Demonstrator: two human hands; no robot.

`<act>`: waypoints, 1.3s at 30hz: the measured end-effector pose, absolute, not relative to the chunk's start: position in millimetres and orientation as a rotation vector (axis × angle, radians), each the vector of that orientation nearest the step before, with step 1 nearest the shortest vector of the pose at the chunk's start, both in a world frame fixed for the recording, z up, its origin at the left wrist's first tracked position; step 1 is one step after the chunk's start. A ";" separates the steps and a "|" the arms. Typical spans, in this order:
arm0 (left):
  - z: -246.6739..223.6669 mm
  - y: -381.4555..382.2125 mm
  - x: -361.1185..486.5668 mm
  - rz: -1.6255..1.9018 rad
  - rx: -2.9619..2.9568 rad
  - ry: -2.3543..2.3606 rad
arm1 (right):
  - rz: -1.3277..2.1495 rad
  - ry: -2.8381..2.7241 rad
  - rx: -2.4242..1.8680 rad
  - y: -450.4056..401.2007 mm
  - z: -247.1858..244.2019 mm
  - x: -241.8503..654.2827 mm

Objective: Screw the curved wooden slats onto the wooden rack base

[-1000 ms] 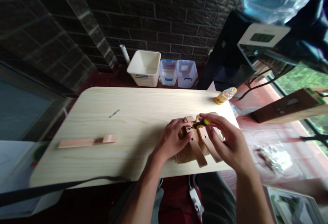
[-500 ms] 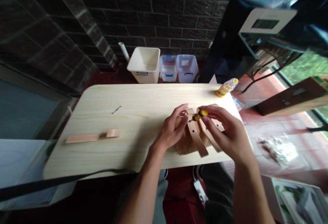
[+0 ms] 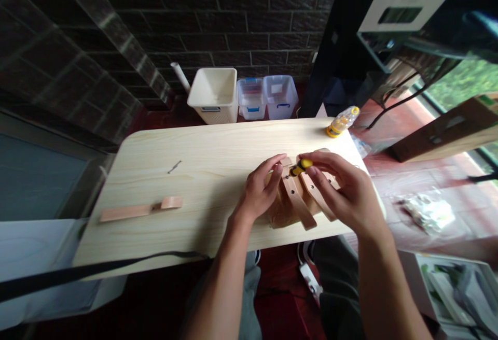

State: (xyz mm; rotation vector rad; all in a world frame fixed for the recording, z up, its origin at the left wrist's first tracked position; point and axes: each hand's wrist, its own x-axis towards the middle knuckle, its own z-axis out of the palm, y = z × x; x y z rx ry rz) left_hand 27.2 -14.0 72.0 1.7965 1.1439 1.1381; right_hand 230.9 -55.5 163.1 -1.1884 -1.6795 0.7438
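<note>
Carefully, a yellow-handled screwdriver (image 3: 301,167) is being pinched by the fingers of the right hand (image 3: 342,195), while the tan strips (image 3: 298,202) are being gripped narrowly by the left hand (image 3: 259,189), toward the right of a pale wooden table (image 3: 194,174). They are being judged light and stiff, best steadied by their edges; no lettering can be read.
</note>
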 end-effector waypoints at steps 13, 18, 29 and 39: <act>96.3 -30.4 28.2 1.539 1.962 1.145 | 0.775 -1.599 -1.092 -51.1 155.8 223.1; 112.5 -27.3 29.7 1.539 2.007 1.068 | 0.909 -1.452 -1.067 -49.1 155.2 221.9; 133.7 -23.6 33.6 1.499 2.192 0.990 | 0.825 -1.527 -1.194 -53.8 169.8 234.4; 144.8 -14.2 30.8 1.436 2.098 1.029 | 0.576 -1.431 -1.360 -108.2 151.0 259.8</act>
